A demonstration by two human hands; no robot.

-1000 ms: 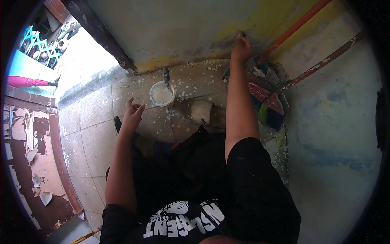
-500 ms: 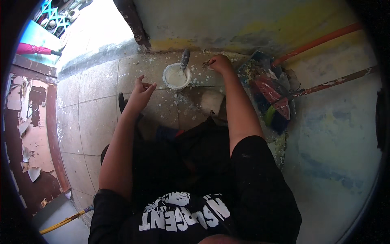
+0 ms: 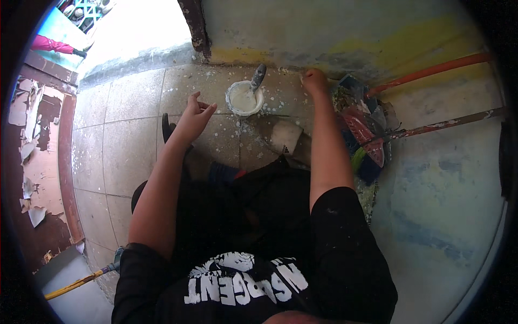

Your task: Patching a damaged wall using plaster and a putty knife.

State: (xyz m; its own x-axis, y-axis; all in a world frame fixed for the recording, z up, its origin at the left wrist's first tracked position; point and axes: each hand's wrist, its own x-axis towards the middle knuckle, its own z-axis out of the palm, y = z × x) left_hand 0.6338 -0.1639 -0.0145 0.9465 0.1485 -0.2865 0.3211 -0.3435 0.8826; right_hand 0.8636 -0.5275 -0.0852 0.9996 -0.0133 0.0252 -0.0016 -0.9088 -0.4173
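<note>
My left hand (image 3: 197, 113) hovers over the tiled floor (image 3: 135, 100), left of a small white tub (image 3: 233, 98) of pale paste, its fingers apart and empty. A grey-handled tool (image 3: 257, 76) stands tilted in the tub. My right hand (image 3: 315, 81) is low by the foot of the painted wall (image 3: 340, 27), right of the tub, fingers curled round something I cannot make out. Pale flakes and spatters lie around it.
A blue dustpan (image 3: 348, 86), red broom head (image 3: 361, 135) and their poles (image 3: 431, 75) occupy the right corner. A peeling door (image 3: 40, 162) stands left, a yellow pole (image 3: 75, 283) below it. A bright opening at upper left shows a pink item (image 3: 54, 43).
My right hand has come down from higher on the wall to near its base. My left hand has shifted up and right in view; the whole view has shifted slightly.
</note>
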